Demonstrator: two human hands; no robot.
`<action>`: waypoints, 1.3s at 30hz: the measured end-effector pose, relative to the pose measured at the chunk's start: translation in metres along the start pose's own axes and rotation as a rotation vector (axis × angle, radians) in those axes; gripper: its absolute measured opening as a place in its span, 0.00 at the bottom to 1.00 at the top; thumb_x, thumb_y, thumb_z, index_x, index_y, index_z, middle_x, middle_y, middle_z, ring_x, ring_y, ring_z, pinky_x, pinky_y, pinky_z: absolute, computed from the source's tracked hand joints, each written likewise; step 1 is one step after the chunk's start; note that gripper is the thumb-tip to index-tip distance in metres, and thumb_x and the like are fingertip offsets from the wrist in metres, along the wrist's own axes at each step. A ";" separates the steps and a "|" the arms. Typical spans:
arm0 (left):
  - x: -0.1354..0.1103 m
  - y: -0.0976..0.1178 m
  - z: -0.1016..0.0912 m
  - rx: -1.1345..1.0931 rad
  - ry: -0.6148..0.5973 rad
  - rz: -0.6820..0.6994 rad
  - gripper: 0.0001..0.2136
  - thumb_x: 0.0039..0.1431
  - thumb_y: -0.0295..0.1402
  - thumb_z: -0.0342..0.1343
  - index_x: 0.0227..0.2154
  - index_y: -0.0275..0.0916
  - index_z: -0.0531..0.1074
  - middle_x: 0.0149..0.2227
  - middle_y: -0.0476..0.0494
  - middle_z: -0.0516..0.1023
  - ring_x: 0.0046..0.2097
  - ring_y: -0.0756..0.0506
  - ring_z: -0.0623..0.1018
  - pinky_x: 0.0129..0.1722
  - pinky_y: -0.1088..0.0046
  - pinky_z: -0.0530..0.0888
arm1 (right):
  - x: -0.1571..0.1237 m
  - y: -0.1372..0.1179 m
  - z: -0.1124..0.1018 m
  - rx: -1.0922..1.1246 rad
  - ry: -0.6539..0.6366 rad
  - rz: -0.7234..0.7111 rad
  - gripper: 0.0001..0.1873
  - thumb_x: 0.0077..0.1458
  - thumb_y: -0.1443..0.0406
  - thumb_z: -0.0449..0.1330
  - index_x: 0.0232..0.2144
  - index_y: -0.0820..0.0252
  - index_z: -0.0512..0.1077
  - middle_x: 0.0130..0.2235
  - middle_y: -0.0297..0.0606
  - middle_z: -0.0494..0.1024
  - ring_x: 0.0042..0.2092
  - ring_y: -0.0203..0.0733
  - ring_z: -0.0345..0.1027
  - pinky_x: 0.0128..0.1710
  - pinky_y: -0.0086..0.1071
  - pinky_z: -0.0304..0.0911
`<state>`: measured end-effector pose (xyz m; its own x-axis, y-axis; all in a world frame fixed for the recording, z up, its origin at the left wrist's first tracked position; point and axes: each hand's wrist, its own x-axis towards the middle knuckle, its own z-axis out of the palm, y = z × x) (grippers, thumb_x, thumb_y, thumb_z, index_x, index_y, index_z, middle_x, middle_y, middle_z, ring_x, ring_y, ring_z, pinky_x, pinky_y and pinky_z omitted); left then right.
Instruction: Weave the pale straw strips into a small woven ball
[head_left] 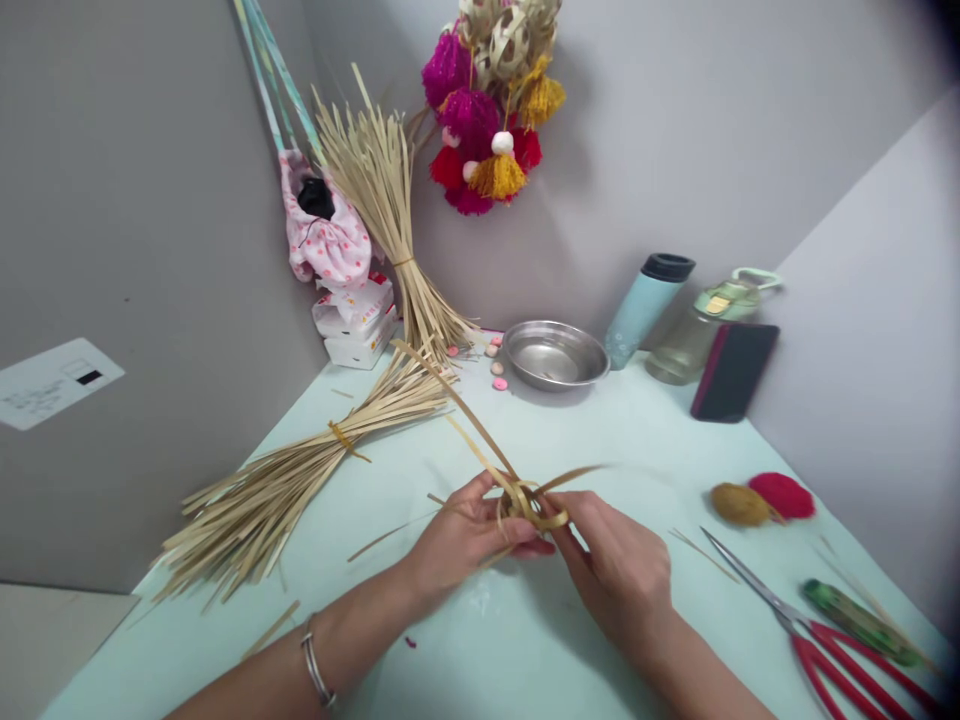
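Above the middle of the pale table, a small piece of woven straw strips (519,497) sits between my two hands, with long loose ends sticking up and out to both sides. My left hand (474,530), with a silver bangle at the wrist, is closed around its left side, thumb in front. From the right, my right hand (611,560) pinches a strip at the edge of the weave. Its fingertips are partly hidden behind the strips. Left of my hands lies a tied bundle of straw strips (300,475).
Behind stand another straw bundle (386,200), a metal bowl (559,375), a blue tumbler (646,310), a green bottle (686,335) and a phone (735,372). On the right lie red-handled scissors (787,610), a green-handled tool (859,620) and yarn balls (780,495). Tasselled ornaments (487,110) hang on the wall.
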<state>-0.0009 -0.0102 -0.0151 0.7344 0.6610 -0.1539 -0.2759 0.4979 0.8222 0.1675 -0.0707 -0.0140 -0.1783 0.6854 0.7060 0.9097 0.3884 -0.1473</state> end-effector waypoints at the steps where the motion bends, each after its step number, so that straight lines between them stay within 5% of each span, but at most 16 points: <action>1: 0.000 0.000 0.000 0.007 -0.002 -0.007 0.20 0.52 0.36 0.66 0.43 0.37 0.66 0.40 0.42 0.80 0.38 0.46 0.82 0.42 0.68 0.75 | 0.000 0.001 -0.001 -0.006 0.010 -0.032 0.06 0.61 0.74 0.57 0.39 0.60 0.71 0.31 0.37 0.81 0.29 0.36 0.73 0.30 0.27 0.60; 6: 0.001 -0.003 -0.002 -0.057 0.000 0.001 0.21 0.48 0.34 0.69 0.42 0.37 0.67 0.38 0.44 0.79 0.39 0.45 0.81 0.42 0.67 0.75 | -0.001 0.005 -0.002 -0.003 -0.018 -0.109 0.13 0.59 0.76 0.57 0.44 0.60 0.72 0.36 0.40 0.81 0.33 0.37 0.73 0.33 0.27 0.61; 15: 0.004 -0.007 0.000 -0.085 0.042 0.060 0.24 0.39 0.28 0.72 0.40 0.38 0.68 0.36 0.49 0.77 0.41 0.47 0.77 0.48 0.63 0.73 | 0.000 0.001 0.008 -0.077 -0.074 0.087 0.08 0.63 0.73 0.51 0.41 0.60 0.68 0.33 0.36 0.77 0.26 0.34 0.70 0.25 0.25 0.59; 23: 0.003 -0.008 0.000 -0.096 -0.009 0.061 0.22 0.41 0.25 0.71 0.41 0.38 0.70 0.39 0.46 0.78 0.42 0.47 0.77 0.48 0.64 0.73 | -0.002 -0.003 0.005 0.015 -0.096 0.182 0.09 0.63 0.73 0.48 0.41 0.58 0.65 0.30 0.32 0.76 0.24 0.33 0.69 0.24 0.24 0.60; 32: 0.004 -0.011 -0.004 -0.035 -0.037 0.053 0.21 0.44 0.26 0.70 0.41 0.38 0.70 0.41 0.45 0.77 0.44 0.46 0.77 0.49 0.63 0.73 | 0.007 -0.009 -0.001 0.280 -0.209 0.531 0.09 0.66 0.63 0.47 0.35 0.55 0.64 0.27 0.30 0.74 0.25 0.35 0.68 0.27 0.25 0.62; 39: 0.003 -0.019 -0.008 0.020 -0.037 0.069 0.22 0.44 0.28 0.70 0.44 0.36 0.72 0.43 0.42 0.77 0.46 0.44 0.76 0.49 0.65 0.71 | 0.013 -0.006 -0.003 0.407 -0.311 0.649 0.13 0.65 0.58 0.47 0.30 0.55 0.64 0.24 0.30 0.69 0.26 0.38 0.63 0.27 0.29 0.59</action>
<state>0.0021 -0.0133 -0.0354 0.7367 0.6719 -0.0766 -0.3143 0.4405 0.8409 0.1612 -0.0656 -0.0016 0.1856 0.9662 0.1790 0.6715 0.0083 -0.7410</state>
